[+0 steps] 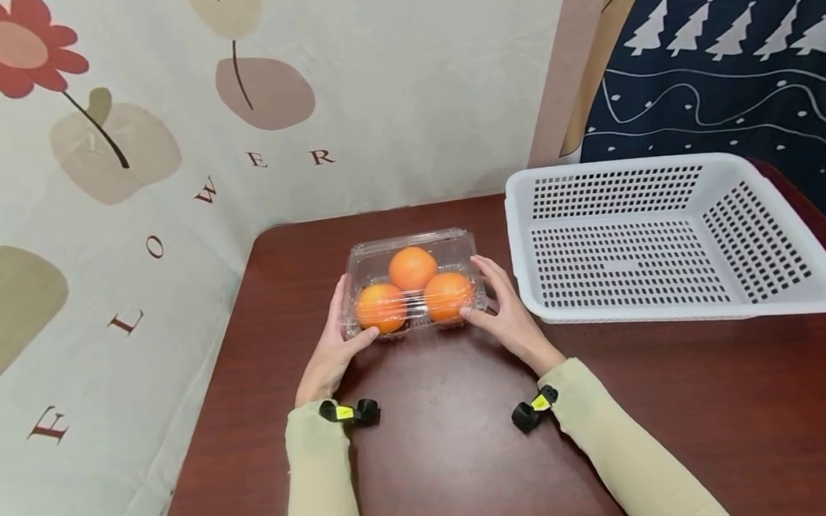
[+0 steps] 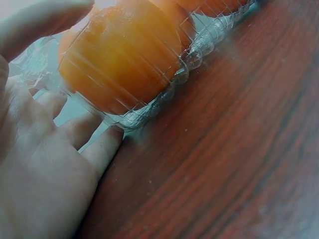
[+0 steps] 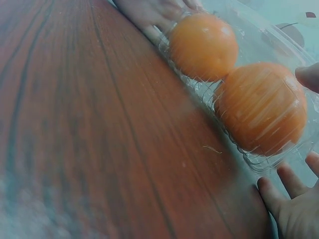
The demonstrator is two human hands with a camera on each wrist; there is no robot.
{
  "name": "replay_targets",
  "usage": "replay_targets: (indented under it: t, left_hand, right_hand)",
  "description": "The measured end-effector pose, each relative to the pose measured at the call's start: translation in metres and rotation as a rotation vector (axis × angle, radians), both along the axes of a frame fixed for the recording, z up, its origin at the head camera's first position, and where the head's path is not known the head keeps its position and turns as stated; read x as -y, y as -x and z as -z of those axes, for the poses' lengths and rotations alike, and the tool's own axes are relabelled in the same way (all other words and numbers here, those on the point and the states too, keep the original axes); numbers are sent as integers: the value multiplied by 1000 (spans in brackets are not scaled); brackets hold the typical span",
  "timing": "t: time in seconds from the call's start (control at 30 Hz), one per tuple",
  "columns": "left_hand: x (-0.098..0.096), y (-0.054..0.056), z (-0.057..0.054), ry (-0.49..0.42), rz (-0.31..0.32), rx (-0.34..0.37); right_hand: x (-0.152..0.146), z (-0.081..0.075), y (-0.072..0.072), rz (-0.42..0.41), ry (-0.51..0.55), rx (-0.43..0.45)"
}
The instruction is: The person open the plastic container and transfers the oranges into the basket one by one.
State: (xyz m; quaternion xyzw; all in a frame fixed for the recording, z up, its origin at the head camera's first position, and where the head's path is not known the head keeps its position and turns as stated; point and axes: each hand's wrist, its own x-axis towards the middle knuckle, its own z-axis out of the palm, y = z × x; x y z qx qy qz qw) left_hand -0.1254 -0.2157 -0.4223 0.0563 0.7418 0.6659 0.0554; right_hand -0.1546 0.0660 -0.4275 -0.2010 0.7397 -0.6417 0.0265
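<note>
A clear plastic clamshell box [image 1: 368, 262] with a closed lid sits on the table, holding a back orange [image 1: 413, 268], a left orange [image 1: 381, 307] and a right orange [image 1: 448, 296]. My left hand [image 1: 328, 356] grips the box's left end, thumb at the front edge and fingers along the side. At the opposite end my right hand [image 1: 512, 321] holds it, its thumb over the front corner. In the left wrist view the fingertips [image 2: 107, 142] reach the box's lower edge, close over the wood. The right wrist view shows fingers [image 3: 291, 181] spread along the box's end.
To the right of the box stands a white plastic basket [image 1: 679, 310] with perforated walls. Both are on a dark reddish-brown wooden table [image 1: 439, 446]. A patterned cloth [image 1: 410, 92] hangs behind and to the left; a navy cloth [image 1: 701, 98] with white trees hangs behind the basket.
</note>
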Motion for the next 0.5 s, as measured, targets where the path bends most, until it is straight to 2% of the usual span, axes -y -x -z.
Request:
replay_targets:
  t: [0.3,0.5]
  left_hand:
    - [1,1,-2,14,-15,10]
    - [4,3,5,26,-12,36]
  right_hand:
    - [1,-2,2,-2,5,-2]
    - [1,-8,0,6,-37,24]
